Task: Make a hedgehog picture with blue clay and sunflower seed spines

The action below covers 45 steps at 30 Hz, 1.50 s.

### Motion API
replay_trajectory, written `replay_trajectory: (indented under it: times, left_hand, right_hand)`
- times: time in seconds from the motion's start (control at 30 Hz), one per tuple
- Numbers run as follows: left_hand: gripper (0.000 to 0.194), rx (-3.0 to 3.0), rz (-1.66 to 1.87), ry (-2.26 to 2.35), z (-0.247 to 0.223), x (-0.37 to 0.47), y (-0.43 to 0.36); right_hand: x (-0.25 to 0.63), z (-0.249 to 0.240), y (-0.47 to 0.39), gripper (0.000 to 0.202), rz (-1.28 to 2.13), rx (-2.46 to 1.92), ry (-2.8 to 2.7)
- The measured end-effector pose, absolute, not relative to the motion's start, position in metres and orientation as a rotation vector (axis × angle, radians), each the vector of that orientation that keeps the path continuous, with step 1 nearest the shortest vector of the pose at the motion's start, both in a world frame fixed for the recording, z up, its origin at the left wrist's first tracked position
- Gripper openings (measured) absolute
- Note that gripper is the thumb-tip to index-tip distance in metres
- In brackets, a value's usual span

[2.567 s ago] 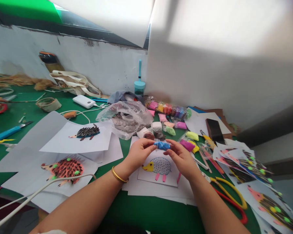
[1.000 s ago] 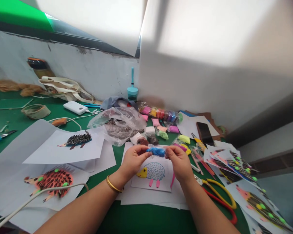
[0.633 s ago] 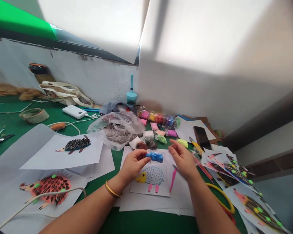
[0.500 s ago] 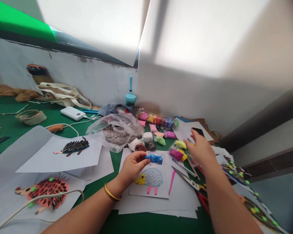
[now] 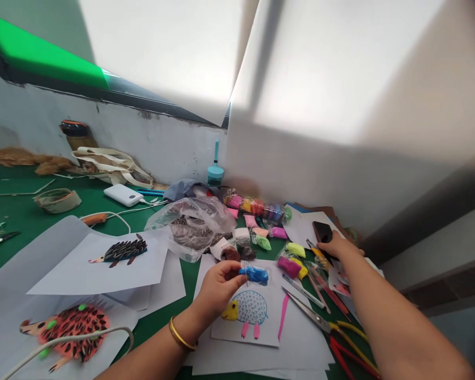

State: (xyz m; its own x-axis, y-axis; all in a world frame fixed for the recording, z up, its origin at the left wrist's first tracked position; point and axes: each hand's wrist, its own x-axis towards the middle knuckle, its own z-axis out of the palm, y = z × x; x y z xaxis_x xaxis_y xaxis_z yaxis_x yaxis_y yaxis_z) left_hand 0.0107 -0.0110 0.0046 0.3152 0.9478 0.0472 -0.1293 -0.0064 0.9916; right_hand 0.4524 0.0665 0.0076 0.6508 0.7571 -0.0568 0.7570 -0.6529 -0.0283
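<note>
My left hand (image 5: 221,285) pinches the end of a clear packet of blue clay (image 5: 255,274) between thumb and fingers. Under it lies a sheet with a drawn hedgehog (image 5: 251,307), its head yellow, its feet pink and its body outlined in blue. On the right, my right hand (image 5: 338,247) reaches over papers, thumb and fingers apart, beside a black phone-like object (image 5: 322,231) and a yellow cutter (image 5: 319,256). Its palm side is hidden. Scissors (image 5: 320,322) with red and yellow handles lie open below it. A pink clay strip (image 5: 283,316) rests by the drawing.
Small clay packets (image 5: 288,265) in several colours lie mid-table. Behind them is a plastic bag of seeds (image 5: 190,232). Seed-covered hedgehog pictures (image 5: 124,250) lie at left, a cable (image 5: 71,335) crossing one. A white power bank (image 5: 122,195) sits further back, near the wall.
My right hand has moved right and down onto the papers, uncovering the black object and the scissor handles. The left hand keeps hold of the blue clay packet. The view has tilted slightly upward.
</note>
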Motion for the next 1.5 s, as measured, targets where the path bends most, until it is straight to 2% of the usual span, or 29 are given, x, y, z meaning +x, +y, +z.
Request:
replay_trajectory:
  times: [0.23, 0.8, 1.07, 1.2, 1.33, 1.43, 1.5]
  left_hand:
    - [0.032, 1.273, 1.017, 0.885, 0.013, 0.010, -0.014]
    - [0.028, 1.275, 1.037, 0.879, 0.003, 0.010, -0.011]
    - [0.029, 1.280, 1.028, 0.896, 0.002, 0.010, -0.011]
    - [0.031, 1.293, 1.007, 0.903, 0.004, 0.010, -0.011]
    - [0.032, 1.295, 1.003, 0.899, 0.007, 0.008, -0.011]
    - [0.031, 1.285, 1.049, 0.905, 0.008, 0.007, -0.009]
    - [0.030, 1.280, 1.087, 0.901, 0.009, 0.006, -0.009]
  right_hand:
    - [0.450, 0.004, 0.072, 0.094, 0.203, -2.900, -1.165]
    - [0.433, 0.014, 0.076, 0.089, 0.019, -2.883, -1.258]
    - [0.417, 0.013, 0.076, 0.099, 0.085, -2.892, -1.270]
    - [0.396, 0.033, 0.073, 0.090, 0.035, -2.880, -1.306]
    - [0.331, 0.062, 0.047, 0.054, -0.124, -2.510, -1.535]
    - [0.261, 0.071, 0.003, 0.049, 0.343, -1.954, -1.781]
    - [0.222, 0.067, -0.027, 0.046, 0.549, -1.729, -1.894]
